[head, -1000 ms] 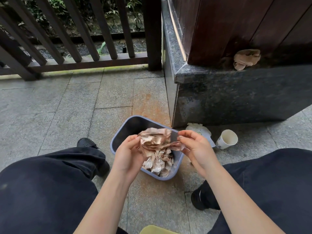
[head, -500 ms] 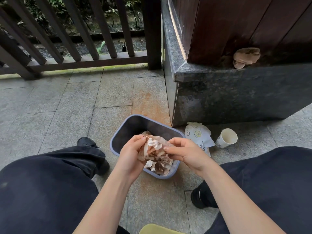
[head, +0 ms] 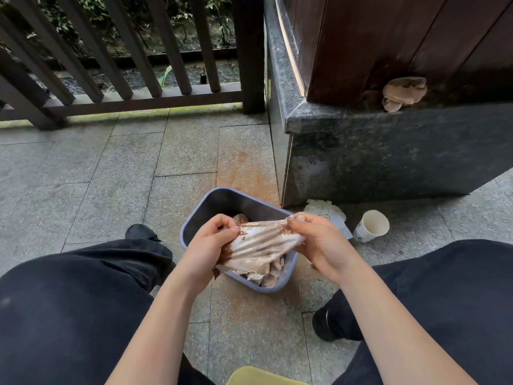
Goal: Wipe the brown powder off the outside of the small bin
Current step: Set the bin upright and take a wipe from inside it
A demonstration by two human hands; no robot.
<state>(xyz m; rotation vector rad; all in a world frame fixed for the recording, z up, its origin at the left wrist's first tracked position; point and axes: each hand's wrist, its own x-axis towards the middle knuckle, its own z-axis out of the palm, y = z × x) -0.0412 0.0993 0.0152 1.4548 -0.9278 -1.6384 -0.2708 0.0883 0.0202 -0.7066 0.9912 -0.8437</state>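
While both hands work above the small bin (head: 194,232), the left hand (head: 206,245) and right hand (head: 319,240) each pinch one end of a brown-stained wipe (head: 263,243), pulled taut between them. Bin sits on grey floor tiles (head: 111,190) at centre, used wipes (head: 263,276) inside. Paper cup (head: 372,226) lies at 3 o'clock from the bin; wipe packet (head: 324,211) between them. Brown powder (head: 244,173) stains the tiles at 12 o'clock.
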